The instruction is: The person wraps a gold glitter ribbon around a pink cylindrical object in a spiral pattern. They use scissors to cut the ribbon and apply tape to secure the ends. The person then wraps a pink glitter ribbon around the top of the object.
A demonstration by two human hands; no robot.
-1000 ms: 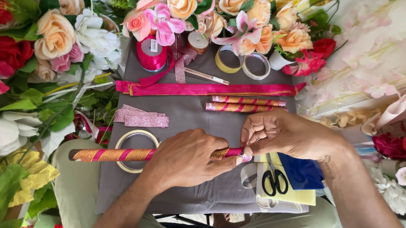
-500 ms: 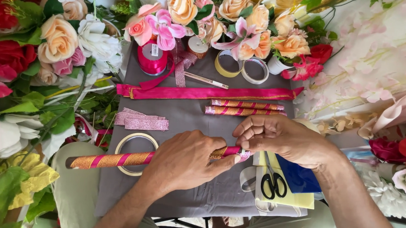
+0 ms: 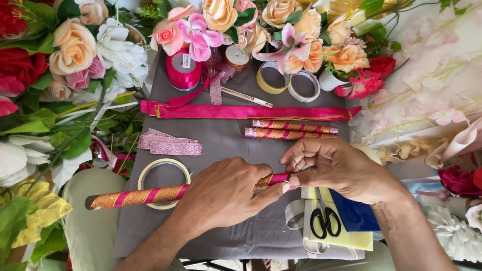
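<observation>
Both hands have edged slightly leftward along the stick since the earlier frame, grip unchanged.

Artificial flowers ring a grey cloth across the person's lap. The left hand is closed around the middle of a stick wrapped in gold and pink ribbon, which lies nearly level over a tape ring. The right hand pinches the stick's pink right end with curled fingertips. Two finished wrapped sticks lie beyond, below a pink ribbon strip; black scissors rest just beside the right wrist.
</observation>
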